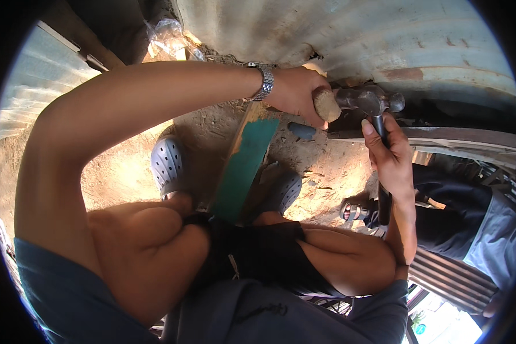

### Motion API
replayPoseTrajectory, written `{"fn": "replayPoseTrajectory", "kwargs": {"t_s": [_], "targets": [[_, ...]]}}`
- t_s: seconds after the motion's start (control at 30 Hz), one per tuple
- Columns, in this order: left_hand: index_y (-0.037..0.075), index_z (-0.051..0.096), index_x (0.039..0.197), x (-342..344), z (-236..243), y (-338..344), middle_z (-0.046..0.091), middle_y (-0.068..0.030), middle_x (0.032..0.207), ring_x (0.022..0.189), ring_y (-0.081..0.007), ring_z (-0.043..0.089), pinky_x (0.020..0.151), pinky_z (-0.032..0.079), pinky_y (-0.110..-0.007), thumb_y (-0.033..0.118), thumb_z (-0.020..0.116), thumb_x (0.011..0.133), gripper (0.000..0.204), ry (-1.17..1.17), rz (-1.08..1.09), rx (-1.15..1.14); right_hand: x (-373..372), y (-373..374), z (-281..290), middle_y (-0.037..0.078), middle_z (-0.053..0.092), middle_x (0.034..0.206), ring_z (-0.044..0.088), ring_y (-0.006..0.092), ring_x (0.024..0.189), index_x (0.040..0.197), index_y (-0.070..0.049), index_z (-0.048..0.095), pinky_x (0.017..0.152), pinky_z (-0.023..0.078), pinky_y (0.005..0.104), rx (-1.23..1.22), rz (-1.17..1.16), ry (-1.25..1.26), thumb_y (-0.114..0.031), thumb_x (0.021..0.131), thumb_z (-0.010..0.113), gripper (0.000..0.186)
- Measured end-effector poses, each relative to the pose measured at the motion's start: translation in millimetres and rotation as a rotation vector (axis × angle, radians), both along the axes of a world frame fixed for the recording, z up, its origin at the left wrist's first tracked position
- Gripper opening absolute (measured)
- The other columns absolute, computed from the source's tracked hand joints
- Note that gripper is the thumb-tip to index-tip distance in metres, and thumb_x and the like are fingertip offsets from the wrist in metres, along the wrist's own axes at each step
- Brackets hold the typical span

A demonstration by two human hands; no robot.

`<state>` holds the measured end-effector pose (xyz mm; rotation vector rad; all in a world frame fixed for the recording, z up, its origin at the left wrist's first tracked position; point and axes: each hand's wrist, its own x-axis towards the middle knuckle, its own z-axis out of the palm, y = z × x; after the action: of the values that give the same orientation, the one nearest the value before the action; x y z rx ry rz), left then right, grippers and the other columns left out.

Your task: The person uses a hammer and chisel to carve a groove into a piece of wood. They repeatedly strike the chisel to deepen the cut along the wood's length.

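My left hand (297, 92), with a metal watch (265, 82) at its wrist, is closed around a short piece of wood (327, 105). The wood's pale, rounded end faces the camera; the rest of it is hidden by the hand. My right hand (393, 153) grips a ball-peen hammer (371, 103) by its dark handle, thumb pointing up along it. The hammer's flat face is right beside the wood's end; whether they touch I cannot tell. Below my left hand lies a green-painted board (247, 163), its edge bare wood, running between my feet.
A metal sheet wall (338, 34) stands just beyond my hands. At the right is another person in dark trousers (450, 198), with a sandalled foot (354, 211). A clear plastic bag (169, 37) lies at the back left. The ground (120, 178) is bare dirt.
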<state>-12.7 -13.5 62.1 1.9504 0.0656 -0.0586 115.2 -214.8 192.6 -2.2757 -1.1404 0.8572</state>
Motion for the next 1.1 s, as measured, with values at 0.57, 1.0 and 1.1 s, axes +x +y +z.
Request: {"fn": "replayPoseTrajectory", "kwargs": {"t_s": [0.57, 1.0, 1.1], "targets": [[0.002, 0.069, 0.118, -4.2, -13.9, 18.0, 0.074, -0.0162, 0.11, 0.105, -0.0278, 0.071, 0.093, 0.055, -0.037, 0.047, 0.081, 0.083, 0.058, -0.187, 0.197, 0.102, -28.8, -46.6, 68.7, 0.003, 0.042, 0.072, 0.033, 0.0066, 0.053, 0.116, 0.0, 0.054, 0.042, 0.023, 0.021, 0.693, 0.144, -0.149, -0.022, 0.109, 0.053, 0.023], [0.002, 0.07, 0.113, -21.6, -7.6, 13.9, 0.075, -0.0145, 0.104, 0.099, -0.0238, 0.072, 0.091, 0.056, -0.036, 0.042, 0.083, 0.085, 0.051, -0.2, 0.233, -0.024, -24.9, -54.9, -2.6, 0.004, 0.06, 0.065, 0.052, 0.0088, 0.057, 0.103, 0.002, 0.066, 0.052, 0.041, 0.0282, 0.003, 0.31, -0.148, -0.013, 0.098, 0.071, 0.016], [0.003, 0.069, 0.11, -14.4, -5.7, 6.6, 0.074, -0.0108, 0.102, 0.098, -0.0185, 0.07, 0.09, 0.055, -0.034, 0.037, 0.084, 0.086, 0.044, -0.164, 0.18, -0.067, -27.4, -52.7, 6.7, 0.004, 0.06, 0.066, 0.052, 0.0083, 0.058, 0.103, 0.001, 0.067, 0.053, 0.041, 0.028, 0.052, 0.248, -0.153, -0.012, 0.097, 0.073, 0.015]]}}
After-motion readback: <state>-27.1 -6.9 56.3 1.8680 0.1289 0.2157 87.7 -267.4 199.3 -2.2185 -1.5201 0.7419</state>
